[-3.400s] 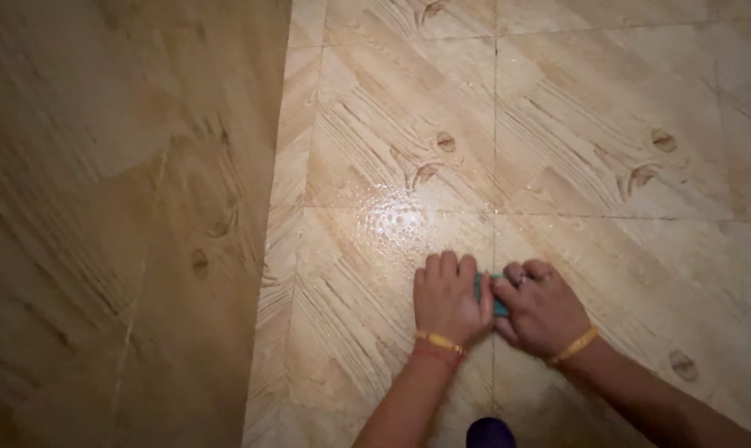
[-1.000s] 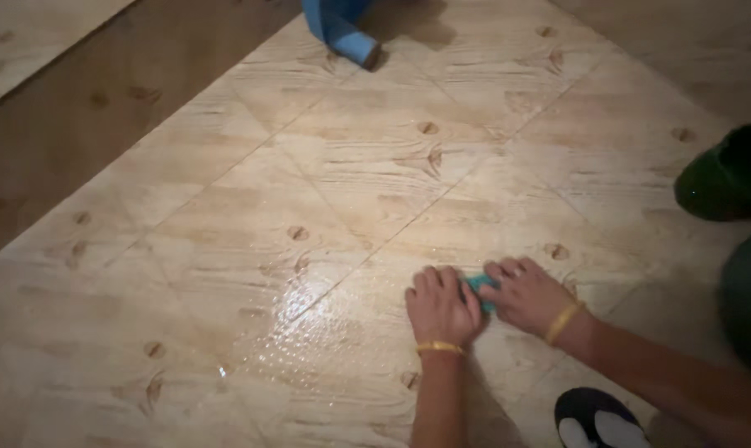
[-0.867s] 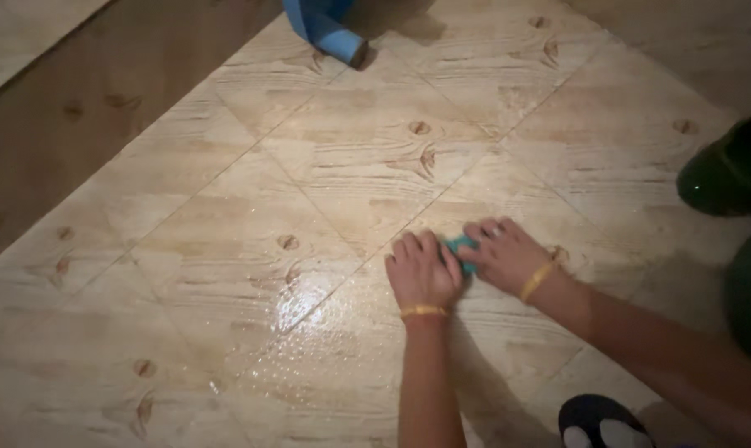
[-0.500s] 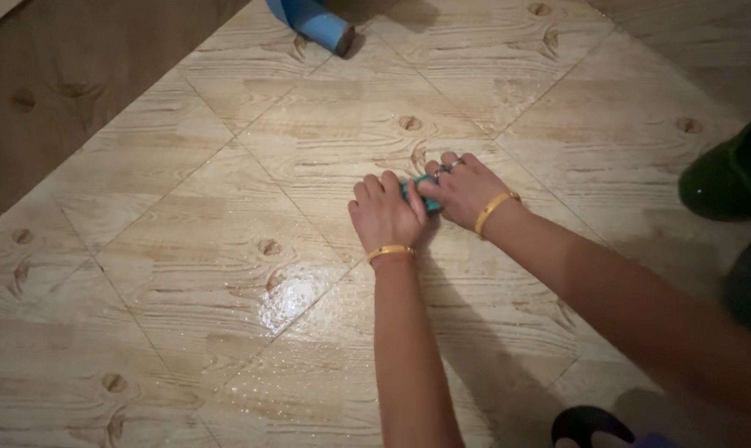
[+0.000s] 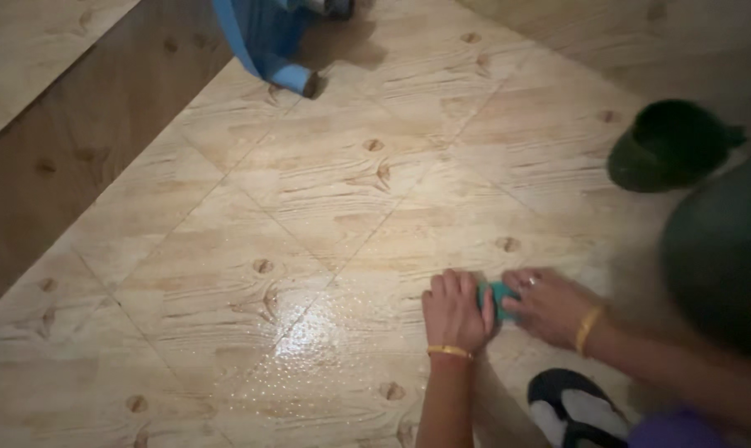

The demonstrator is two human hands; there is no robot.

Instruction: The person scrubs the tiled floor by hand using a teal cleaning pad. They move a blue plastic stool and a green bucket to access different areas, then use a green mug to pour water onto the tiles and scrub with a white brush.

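Observation:
Both my hands press a small teal scrub pad point(image 5: 500, 297) flat against the wet, wood-patterned tile floor point(image 5: 325, 199). My left hand point(image 5: 456, 312) covers its left side, with a gold bangle on the wrist. On the pad's right side lies my right hand point(image 5: 549, 305), which wears a ring and a gold bangle. Only a thin strip of the pad shows between the two hands. The tile just left of my hands glistens with water.
A blue plastic object point(image 5: 267, 41) stands at the top edge. A dark green mug-shaped container point(image 5: 670, 145) sits at the right, with a larger dark round container point(image 5: 719, 249) below it. My foot in a black and white sandal point(image 5: 578, 406) is at the bottom.
My hands have slid the pad back toward me across the tiles after reaching farther out half a second ago. The view has shifted and the blue object shows more.

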